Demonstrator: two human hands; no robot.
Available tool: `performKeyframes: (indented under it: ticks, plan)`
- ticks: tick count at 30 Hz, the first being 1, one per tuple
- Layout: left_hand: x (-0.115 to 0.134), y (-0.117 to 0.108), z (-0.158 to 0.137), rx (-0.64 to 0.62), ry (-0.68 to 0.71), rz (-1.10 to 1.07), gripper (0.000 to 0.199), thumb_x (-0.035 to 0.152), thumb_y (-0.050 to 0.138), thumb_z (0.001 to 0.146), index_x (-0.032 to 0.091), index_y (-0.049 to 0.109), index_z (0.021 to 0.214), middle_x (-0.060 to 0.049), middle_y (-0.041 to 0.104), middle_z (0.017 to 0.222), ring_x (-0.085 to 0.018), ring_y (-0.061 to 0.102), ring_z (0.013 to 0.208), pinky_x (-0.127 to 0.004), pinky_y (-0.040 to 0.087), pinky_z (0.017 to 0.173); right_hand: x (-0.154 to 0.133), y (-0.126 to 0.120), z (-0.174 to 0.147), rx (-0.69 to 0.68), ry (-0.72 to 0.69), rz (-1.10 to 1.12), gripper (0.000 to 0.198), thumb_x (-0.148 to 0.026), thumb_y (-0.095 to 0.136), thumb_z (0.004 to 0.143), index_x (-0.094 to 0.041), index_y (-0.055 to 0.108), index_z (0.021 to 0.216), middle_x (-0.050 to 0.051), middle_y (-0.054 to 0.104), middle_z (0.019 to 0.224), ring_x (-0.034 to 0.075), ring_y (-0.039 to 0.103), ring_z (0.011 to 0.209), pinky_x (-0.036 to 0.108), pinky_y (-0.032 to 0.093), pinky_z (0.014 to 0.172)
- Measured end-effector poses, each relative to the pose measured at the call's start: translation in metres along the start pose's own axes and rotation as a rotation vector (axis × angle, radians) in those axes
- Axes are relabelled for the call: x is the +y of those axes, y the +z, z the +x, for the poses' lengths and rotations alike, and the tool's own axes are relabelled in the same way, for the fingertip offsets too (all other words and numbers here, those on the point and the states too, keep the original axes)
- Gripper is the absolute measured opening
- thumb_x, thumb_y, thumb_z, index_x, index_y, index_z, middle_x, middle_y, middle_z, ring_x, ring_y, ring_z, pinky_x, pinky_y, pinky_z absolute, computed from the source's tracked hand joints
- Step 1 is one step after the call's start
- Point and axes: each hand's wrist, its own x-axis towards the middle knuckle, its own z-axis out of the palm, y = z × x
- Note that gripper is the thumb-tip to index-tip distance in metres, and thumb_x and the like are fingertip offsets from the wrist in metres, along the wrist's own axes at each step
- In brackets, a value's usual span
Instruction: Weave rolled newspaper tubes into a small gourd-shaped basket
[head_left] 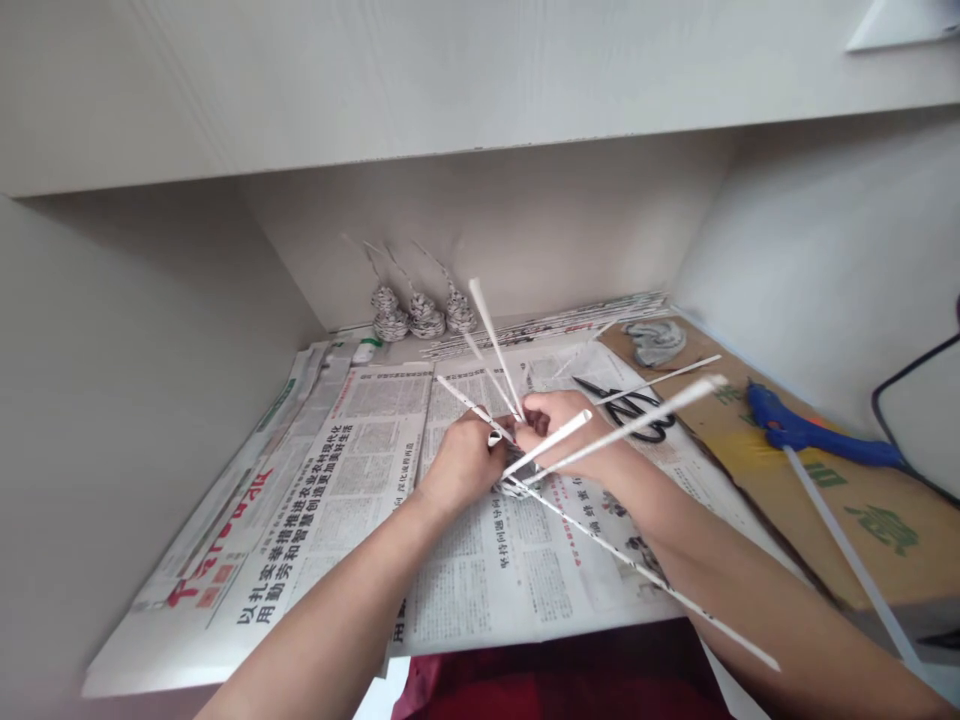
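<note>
L hand point(466, 458): fingers closed, appears to grip the L side of the small woven paper piece point(516, 488); exact contact partly hidden. Piece sits approx. centre of the newspaper point(480, 620), between the hands, paper tubes point(559, 440) fanning out from it. R hand point(564, 425), far R side: thumb & fingers pinching a tube near its base. Rec.: L grip firm but light, so rolled paper isn't crushed; R hand to bend each tube close to the rim w/ even tension; long near-R tube to be kept clear of R forearm, else snag risk. Surface & room, L to R: pale side panel point(135, 400); newspaper sheets covering worktop; 3 gourd-shaped woven pcs. point(426, 318) standing at far edge by back wall point(570, 230); bundle of spare tubes point(551, 330) alongside, to their R; black scissors point(652, 425) R of hands, partly behind tubes; printed cardboard point(814, 500) at R, blue glue gun point(802, 430) on it; R wall point(832, 250) beyond. Overhead panel point(420, 80) spans the recess.
</note>
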Motion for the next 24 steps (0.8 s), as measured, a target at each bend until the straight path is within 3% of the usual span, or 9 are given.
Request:
performKeyframes:
  ticks: [1, 4, 6, 8, 11, 14, 19, 24]
  plan:
    - [-0.001, 0.0, 0.0, -0.001, -0.001, -0.006, 0.021, 0.014, 0.052, 0.081, 0.02, 0.072, 0.084, -0.005, 0.067, 0.083, -0.016, 0.061, 0.077, -0.025, 0.046, 0.072, 0.0, -0.002, 0.0, -0.012, -0.083, -0.017, 0.009, -0.025, 0.058, 0.071, -0.019, 0.064, 0.072, 0.001, 0.062, 0.066, 0.015, 0.054, 0.062, 0.025, 0.039, 0.057]
    - [-0.002, 0.0, 0.0, 0.009, 0.007, -0.029, 0.02, 0.013, 0.053, 0.081, 0.019, 0.073, 0.082, -0.005, 0.069, 0.087, -0.017, 0.062, 0.081, -0.027, 0.048, 0.076, 0.001, -0.01, -0.001, -0.024, -0.284, -0.079, 0.019, -0.018, 0.06, 0.068, -0.017, 0.066, 0.085, 0.007, 0.065, 0.092, 0.022, 0.055, 0.09, 0.031, 0.042, 0.078]
    - [-0.001, 0.0, 0.001, 0.018, 0.023, -0.049, 0.021, 0.012, 0.054, 0.08, 0.02, 0.073, 0.085, -0.005, 0.069, 0.091, -0.018, 0.062, 0.085, -0.028, 0.049, 0.079, 0.002, -0.016, -0.001, -0.045, -0.304, -0.109, 0.018, -0.018, 0.056, 0.073, -0.018, 0.066, 0.088, 0.008, 0.064, 0.101, 0.024, 0.051, 0.102, 0.036, 0.038, 0.088]
    - [-0.001, 0.0, 0.001, 0.017, 0.026, -0.067, 0.022, 0.011, 0.055, 0.08, 0.021, 0.073, 0.088, -0.005, 0.07, 0.094, -0.018, 0.062, 0.09, -0.029, 0.049, 0.082, 0.002, -0.024, -0.002, -0.093, -0.271, -0.121, 0.016, -0.017, 0.051, 0.079, -0.019, 0.066, 0.085, 0.006, 0.066, 0.096, 0.025, 0.051, 0.105, 0.039, 0.034, 0.092]
    - [0.0, -0.001, 0.001, 0.004, -0.006, -0.08, 0.02, 0.011, 0.056, 0.078, 0.02, 0.072, 0.087, -0.005, 0.07, 0.093, -0.018, 0.063, 0.088, -0.029, 0.05, 0.08, 0.006, -0.033, -0.002, -0.217, -0.236, -0.063, 0.023, -0.017, 0.045, 0.085, -0.02, 0.066, 0.077, 0.001, 0.066, 0.076, 0.019, 0.057, 0.086, 0.035, 0.035, 0.087]
    - [-0.001, -0.001, 0.001, 0.005, -0.063, -0.085, 0.017, 0.012, 0.058, 0.077, 0.018, 0.071, 0.087, -0.005, 0.071, 0.086, -0.017, 0.064, 0.079, -0.027, 0.05, 0.073, 0.011, -0.034, -0.003, -0.262, -0.166, 0.036, 0.025, -0.016, 0.044, 0.085, -0.022, 0.067, 0.08, -0.001, 0.067, 0.075, 0.014, 0.056, 0.071, 0.026, 0.038, 0.071]
    - [0.0, 0.0, 0.002, 0.029, -0.144, -0.075, 0.012, 0.013, 0.062, 0.074, 0.017, 0.068, 0.084, -0.005, 0.07, 0.08, -0.016, 0.064, 0.074, -0.025, 0.049, 0.067, 0.009, -0.02, 0.001, -0.251, -0.026, -0.038, 0.016, -0.025, 0.053, 0.082, -0.021, 0.067, 0.077, 0.001, 0.066, 0.072, 0.013, 0.055, 0.065, 0.024, 0.035, 0.058]
    - [0.001, -0.001, 0.002, 0.04, -0.146, -0.078, 0.009, 0.015, 0.063, 0.074, 0.017, 0.068, 0.08, -0.005, 0.071, 0.079, -0.016, 0.064, 0.072, -0.024, 0.048, 0.065, 0.011, -0.011, 0.006, -0.272, 0.014, 0.006, 0.023, -0.033, 0.053, 0.082, -0.02, 0.068, 0.069, 0.001, 0.063, 0.067, 0.012, 0.054, 0.062, 0.022, 0.034, 0.055]
